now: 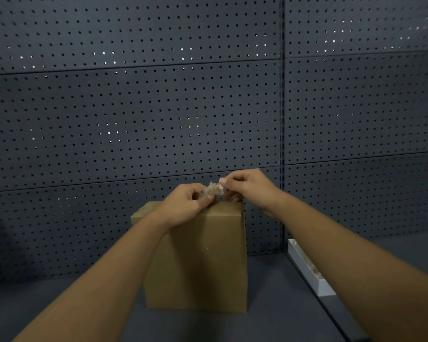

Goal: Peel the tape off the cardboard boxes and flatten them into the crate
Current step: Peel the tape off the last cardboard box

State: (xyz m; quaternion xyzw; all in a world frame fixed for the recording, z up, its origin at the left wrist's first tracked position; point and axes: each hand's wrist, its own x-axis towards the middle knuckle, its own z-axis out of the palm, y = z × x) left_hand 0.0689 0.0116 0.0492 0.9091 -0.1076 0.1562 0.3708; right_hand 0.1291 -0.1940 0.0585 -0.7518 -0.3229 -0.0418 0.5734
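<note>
Brown cardboard box upright on the dark shelf, directly under both hands, left hand and right hand each pinching a crumpled wad of clear tape between them above the box top, dark pegboard wall behind, white tray under the right forearm

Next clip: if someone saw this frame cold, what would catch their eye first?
Probably the two hands meeting at the top edge of the upright cardboard box in the centre: the left hand and right hand both pinch a crumpled wad of clear tape. Behind them a dark pegboard wall fills most of the view.
</note>
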